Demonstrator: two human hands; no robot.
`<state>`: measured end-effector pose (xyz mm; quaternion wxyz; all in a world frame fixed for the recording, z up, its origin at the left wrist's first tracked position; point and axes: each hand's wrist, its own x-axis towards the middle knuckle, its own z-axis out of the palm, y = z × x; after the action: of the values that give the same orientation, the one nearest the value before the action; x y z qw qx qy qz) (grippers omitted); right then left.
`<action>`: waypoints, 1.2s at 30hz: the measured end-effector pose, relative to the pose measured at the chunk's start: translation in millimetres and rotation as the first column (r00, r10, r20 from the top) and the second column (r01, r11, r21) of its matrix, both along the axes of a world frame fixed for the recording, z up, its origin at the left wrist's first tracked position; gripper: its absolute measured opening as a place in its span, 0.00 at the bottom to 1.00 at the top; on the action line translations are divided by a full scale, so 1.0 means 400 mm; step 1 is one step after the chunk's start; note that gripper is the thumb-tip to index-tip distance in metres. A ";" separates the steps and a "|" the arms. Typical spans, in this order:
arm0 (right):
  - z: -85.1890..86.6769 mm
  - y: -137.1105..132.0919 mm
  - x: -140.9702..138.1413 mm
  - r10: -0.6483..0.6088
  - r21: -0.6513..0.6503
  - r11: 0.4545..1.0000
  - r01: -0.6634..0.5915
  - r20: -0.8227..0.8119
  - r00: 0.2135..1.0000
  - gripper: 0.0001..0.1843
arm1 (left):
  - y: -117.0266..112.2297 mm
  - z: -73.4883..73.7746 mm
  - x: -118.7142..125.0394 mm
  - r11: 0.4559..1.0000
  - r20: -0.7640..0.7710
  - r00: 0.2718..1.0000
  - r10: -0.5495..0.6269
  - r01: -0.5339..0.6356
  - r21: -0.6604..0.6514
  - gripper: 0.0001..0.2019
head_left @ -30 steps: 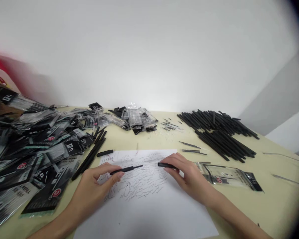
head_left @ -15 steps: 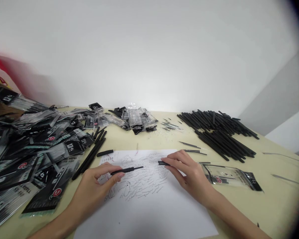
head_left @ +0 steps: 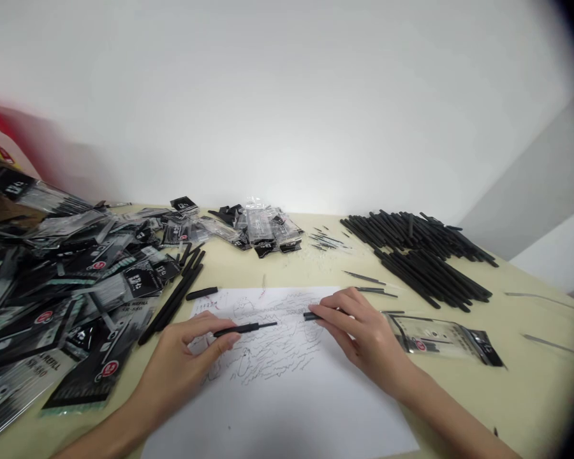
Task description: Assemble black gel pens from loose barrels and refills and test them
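Left hand, just right of a heap of dark packets, is closed in a fingertip pinch on a slim black pen part, whose thin rod points right above the scribbled paper. That grip looks sound for fine work: a light pinch well behind the rod should leave it straight and easy to aim. Right hand has thumb and fingers clamped on a dark tube. Steady handling probably calls for holding it level and in line with the rod, both wrists quiet, neither end scraping the paper.

The pen part lies between the left thumb and forefinger and sticks out past them to the right. An open gap parts the rod's tip from the tube. The tube pokes leftward out of the right fingertips, the rest of it mostly hidden by the fingers. Right of that hand, a clear packet lies on the tabletop, with piled black barrels beyond.
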<state>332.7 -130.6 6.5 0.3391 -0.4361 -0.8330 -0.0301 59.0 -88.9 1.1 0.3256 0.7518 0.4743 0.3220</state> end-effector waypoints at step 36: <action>-0.022 -0.030 -0.066 0.202 -0.090 0.975 -0.204 -0.036 0.979 0.19 | -0.021 -0.004 0.022 0.979 0.009 0.979 -0.204 0.203 0.030 0.07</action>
<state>306.2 -142.6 -2.4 0.3308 -0.3643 -0.8691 0.0493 67.8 -97.5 -0.5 0.3488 0.7991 0.3884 0.2983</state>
